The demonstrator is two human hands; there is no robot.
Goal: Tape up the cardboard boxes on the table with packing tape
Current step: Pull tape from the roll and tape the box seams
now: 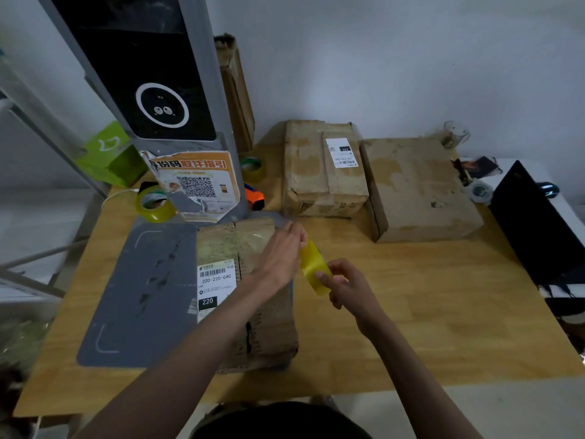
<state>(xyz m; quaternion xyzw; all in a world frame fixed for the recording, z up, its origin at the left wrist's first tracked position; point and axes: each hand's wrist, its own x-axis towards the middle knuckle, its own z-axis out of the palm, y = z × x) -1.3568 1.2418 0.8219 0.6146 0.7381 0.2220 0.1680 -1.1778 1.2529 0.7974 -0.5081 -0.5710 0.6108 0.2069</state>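
While stretched taut between both hands, yellow packing tape point(311, 264) spans the gap at the right edge of the near cardboard box point(250, 280). Left hand point(281, 255): fingers curled, pinching the upper end of the strip at the box's far right corner. Right hand point(345, 286): thumb and fingers curled, pinching the lower end, held just off the box's right side above the wooden table point(427, 312). Near box: lying lengthwise toward the person, partly on a grey scanner mat point(142, 296), with a white shipping label point(217, 280) reading 220-220-C40 on its top and a glossy stretch of clear tape across its far end. Beyond it, two more boxes side by side at the back of the table: a middle box point(323, 169) with a white label, and a larger flat box point(418, 188) touching it on the right. Grey scanner post point(152, 90) standing at the head of the mat, with an orange QR notice point(196, 185) on its base. One tape roll point(155, 204) just left of the post's foot, another tape roll point(253, 169) behind it, and an orange tool point(254, 199) beside the post, its kind unclear. Black laptop point(535, 226) at the table's right edge; flattened cardboard point(237, 96) leaning upright against the wall.
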